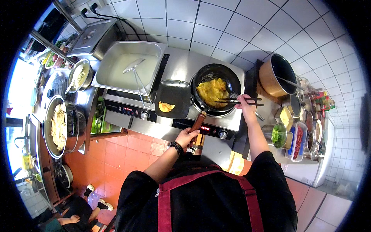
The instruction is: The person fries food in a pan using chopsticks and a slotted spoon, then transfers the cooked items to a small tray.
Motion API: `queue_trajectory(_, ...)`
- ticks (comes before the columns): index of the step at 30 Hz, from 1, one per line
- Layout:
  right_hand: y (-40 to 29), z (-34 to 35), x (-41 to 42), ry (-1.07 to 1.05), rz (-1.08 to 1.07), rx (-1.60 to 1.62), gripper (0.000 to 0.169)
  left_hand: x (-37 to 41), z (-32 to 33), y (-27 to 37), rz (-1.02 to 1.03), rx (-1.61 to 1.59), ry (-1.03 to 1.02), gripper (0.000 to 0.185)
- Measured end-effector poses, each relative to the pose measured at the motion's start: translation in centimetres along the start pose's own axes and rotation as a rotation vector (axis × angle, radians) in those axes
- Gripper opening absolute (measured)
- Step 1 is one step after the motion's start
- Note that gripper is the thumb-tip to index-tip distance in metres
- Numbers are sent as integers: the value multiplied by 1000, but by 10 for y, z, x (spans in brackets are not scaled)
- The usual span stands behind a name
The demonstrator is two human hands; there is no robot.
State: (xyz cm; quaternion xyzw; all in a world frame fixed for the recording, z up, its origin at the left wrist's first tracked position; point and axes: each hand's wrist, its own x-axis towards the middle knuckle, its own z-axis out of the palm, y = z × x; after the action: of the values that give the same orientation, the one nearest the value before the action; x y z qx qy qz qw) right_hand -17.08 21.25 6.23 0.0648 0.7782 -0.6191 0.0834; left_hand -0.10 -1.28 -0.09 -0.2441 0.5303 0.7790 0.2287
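My left hand (187, 137) grips the brown wooden handle (199, 121) of a round black wok (236, 82) on the induction cooker (176, 62). In the wok lies a folded yellow sheet of fried egg (213, 90). My right hand (246, 108) holds a pair of dark chopsticks (255, 101), their tips at the egg's near right edge. A perforated metal ladle (232, 96) is beside that hand, its handle partly hidden; whether I also hold it, I cannot tell. Left of the wok, a square black pan (174, 94) carries a small folded yellow piece (166, 107).
A deep steel tray (101, 74) of pale liquid, with a wire-handled masher-like tool (134, 66), stands left. Beyond is a large pot (76, 127) of pale food pieces. A copper-coloured pot (271, 76) and ingredient containers (279, 134) stand right. Another person (76, 210) sits lower left.
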Motion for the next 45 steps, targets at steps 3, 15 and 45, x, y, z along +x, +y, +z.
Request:
queue_trajectory(3, -9, -3, 0, 16, 1, -88, 19, -1, 1, 1, 2, 15, -7, 24)
queue_trajectory(15, -4, 17, -3, 22, -28, -31, 18, -7, 4, 10, -9, 17, 14, 23)
queue_trajectory(45, -1, 37, -27, -148, -204, -23, 14, -3, 2, 8, -24, 3, 8, 23)
